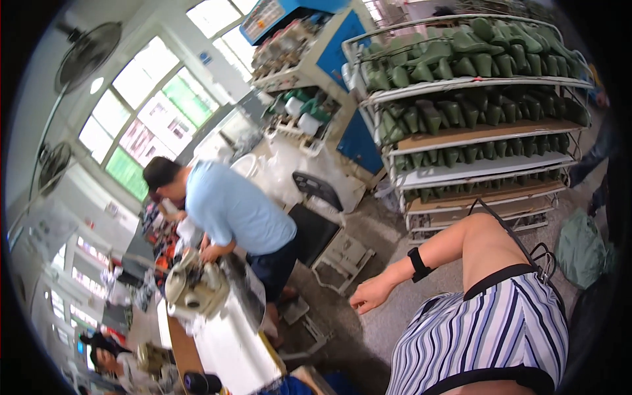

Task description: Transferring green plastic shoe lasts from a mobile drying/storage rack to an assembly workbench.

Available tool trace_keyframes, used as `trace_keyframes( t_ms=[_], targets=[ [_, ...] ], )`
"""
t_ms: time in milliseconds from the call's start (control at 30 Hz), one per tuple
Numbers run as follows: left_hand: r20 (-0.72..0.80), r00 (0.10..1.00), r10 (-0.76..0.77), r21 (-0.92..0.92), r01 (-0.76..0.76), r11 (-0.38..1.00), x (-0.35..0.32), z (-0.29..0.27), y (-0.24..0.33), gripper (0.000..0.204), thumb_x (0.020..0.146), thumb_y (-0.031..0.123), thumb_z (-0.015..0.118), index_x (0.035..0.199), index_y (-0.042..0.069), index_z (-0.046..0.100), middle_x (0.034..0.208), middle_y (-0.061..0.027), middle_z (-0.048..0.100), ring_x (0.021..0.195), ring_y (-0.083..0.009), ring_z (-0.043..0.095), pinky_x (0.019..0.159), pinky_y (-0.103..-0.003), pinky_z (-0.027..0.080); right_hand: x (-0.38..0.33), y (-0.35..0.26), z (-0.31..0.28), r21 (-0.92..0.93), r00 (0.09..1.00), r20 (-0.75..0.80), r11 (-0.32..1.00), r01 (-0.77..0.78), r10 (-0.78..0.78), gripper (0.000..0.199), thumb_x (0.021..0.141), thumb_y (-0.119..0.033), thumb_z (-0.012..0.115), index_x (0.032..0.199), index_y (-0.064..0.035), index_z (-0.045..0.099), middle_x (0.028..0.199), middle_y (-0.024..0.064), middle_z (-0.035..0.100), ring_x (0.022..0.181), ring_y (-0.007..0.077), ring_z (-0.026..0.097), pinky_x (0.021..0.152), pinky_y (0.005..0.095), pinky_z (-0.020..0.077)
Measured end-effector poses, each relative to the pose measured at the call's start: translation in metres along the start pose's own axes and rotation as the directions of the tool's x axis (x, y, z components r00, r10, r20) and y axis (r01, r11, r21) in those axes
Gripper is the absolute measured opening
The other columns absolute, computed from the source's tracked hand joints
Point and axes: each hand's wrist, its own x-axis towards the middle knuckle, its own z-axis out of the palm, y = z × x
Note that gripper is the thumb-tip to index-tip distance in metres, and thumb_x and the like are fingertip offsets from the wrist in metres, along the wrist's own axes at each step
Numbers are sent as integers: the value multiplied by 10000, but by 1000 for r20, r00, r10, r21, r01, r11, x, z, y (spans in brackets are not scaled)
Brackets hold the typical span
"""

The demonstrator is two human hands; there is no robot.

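My right hand (372, 294) hangs in the air over the grey floor, with a black band (419, 263) on its wrist. Its fingers are curled loosely together, and I see nothing in them. The right arm is bent at the elbow, coming out of my striped top (484, 329). Of the things around, a low black-seated chair (315, 234) is nearest to this hand, apart from it. My left hand is outside the picture. To the left, a person in a light blue shirt (234, 207) bends over a beige sewing machine (197, 289), their hands beside its top.
A white-topped worktable (234, 352) runs along the lower left. At the right stands a white-framed rack (484, 82) loaded with green shoe lasts (454, 46); a green bag (582, 250) lies beside it. Behind the chair is a blue-and-white machine (349, 59). Another person (118, 365) sits lower left.
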Motion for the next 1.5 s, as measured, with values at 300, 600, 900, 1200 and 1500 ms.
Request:
trace_keyframes(
  t_ms=[300,600,900,1200,1500],
  targets=[
    [43,907,419,-638,-298,710,33,77,285,277,767,209,663,903,-27,613,1029,-186,561,897,-353,557,803,-422,452,-168,49,-376,-408,585,-804,620,-670,103,306,774,-371,587,871,-83,624,810,142,645,773,349,620,664,444,489],
    [262,698,666,-841,-173,513,51,112,378,177,802,123,602,934,4,606,1006,-193,549,871,-366,542,785,-422,448,-238,123,-475,-559,445,-617,36,-828,650,430,755,-440,634,966,-67,679,945,91,669,861,292,634,712,425,506],
    [216,641,736,-916,-127,380,95,89,414,150,827,80,576,927,-26,606,943,-148,583,831,-292,571,750,-351,458,-223,144,-451,-267,239,-824,21,-964,514,260,766,-235,613,912,-28,676,966,138,662,894,300,640,735,398,514],
    [446,649,617,-849,87,522,140,113,330,145,828,69,584,928,-34,610,894,-130,603,799,-222,562,738,-337,461,-260,49,-430,164,-113,-973,255,-953,202,248,727,-164,548,881,4,644,898,210,647,887,371,621,782,433,491],
    [257,441,860,-965,74,251,160,130,419,204,771,75,659,917,-46,582,930,-109,609,800,-192,578,687,-277,468,-292,-66,-299,-64,-208,-926,676,-734,-314,279,817,-255,584,852,22,575,720,157,595,682,272,588,626,369,455]
  ],
)
